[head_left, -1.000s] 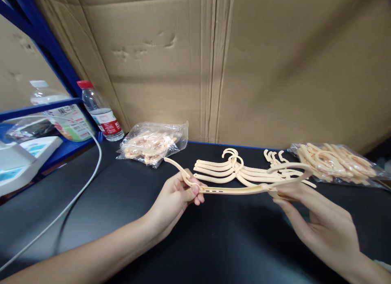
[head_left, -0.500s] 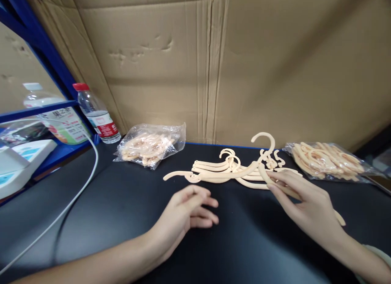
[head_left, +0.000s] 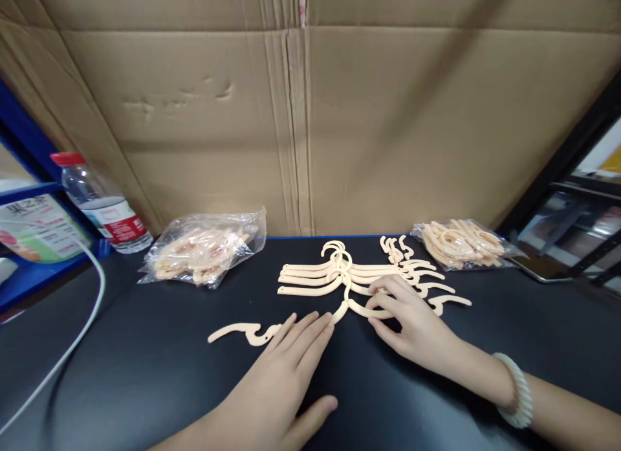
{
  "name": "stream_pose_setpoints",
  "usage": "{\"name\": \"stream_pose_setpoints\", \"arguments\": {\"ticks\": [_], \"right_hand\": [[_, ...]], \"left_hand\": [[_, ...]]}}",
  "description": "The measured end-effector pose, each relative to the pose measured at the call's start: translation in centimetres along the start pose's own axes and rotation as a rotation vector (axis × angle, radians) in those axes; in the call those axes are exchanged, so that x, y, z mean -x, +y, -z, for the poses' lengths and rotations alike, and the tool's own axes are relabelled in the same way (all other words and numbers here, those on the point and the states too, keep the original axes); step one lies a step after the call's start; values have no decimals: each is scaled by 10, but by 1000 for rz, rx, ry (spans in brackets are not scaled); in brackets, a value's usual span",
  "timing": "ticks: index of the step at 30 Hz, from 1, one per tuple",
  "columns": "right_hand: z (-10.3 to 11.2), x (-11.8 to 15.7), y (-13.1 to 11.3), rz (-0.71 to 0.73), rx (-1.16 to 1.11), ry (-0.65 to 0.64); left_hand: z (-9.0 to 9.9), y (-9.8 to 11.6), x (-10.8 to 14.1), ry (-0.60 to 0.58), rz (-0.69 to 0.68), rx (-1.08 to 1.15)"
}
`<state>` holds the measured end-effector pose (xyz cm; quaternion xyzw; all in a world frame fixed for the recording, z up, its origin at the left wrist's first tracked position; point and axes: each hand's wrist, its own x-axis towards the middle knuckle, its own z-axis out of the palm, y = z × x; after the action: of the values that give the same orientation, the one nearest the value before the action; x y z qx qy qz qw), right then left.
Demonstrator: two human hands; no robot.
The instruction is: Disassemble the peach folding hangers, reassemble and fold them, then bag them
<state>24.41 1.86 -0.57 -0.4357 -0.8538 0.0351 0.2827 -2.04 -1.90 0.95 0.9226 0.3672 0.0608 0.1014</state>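
Note:
A cream plastic clothes hanger [head_left: 363,308] lies on the black table in front of me, its hook pointing away. My right hand [head_left: 417,321] is closed on its right arm, thumb on the near side and fingertips on top. Flat over its left arm rests my left hand [head_left: 291,373], with fingers stretched out and thumb apart. A curved, notched end [head_left: 237,329] sticks out to the left of those fingers. Just beyond the hanger, several similar hangers [head_left: 310,281] lie in an overlapping row, their hooks together and their right ends partly behind my right hand.
Small hook-shaped pieces [head_left: 395,249] lie behind the row. Clear bags of cream parts stand at the back, one left [head_left: 206,247] and one right [head_left: 463,244]. A red-capped bottle [head_left: 109,208], a blue shelf [head_left: 32,231] and a white cable [head_left: 82,334] are at left; cardboard [head_left: 218,134] forms the back.
The hanger, held raised in my right hand before, now lies lowered on the table. My left hand has gone from hovering half-curled to flat on it. The view has turned right.

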Motion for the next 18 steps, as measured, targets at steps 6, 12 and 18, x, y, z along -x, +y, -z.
{"name": "stream_pose_setpoints", "arguments": {"ticks": [6,12,18], "right_hand": [[3,2,-5,24,174,-230],[-2,-12,4,-10,191,-266],[4,-22,5,63,78,-53]], "left_hand": [[-3,-6,-3,12,-17,4],[3,-24,-20,0,-27,-13],[7,-26,-28,39,-19,-51]]}}
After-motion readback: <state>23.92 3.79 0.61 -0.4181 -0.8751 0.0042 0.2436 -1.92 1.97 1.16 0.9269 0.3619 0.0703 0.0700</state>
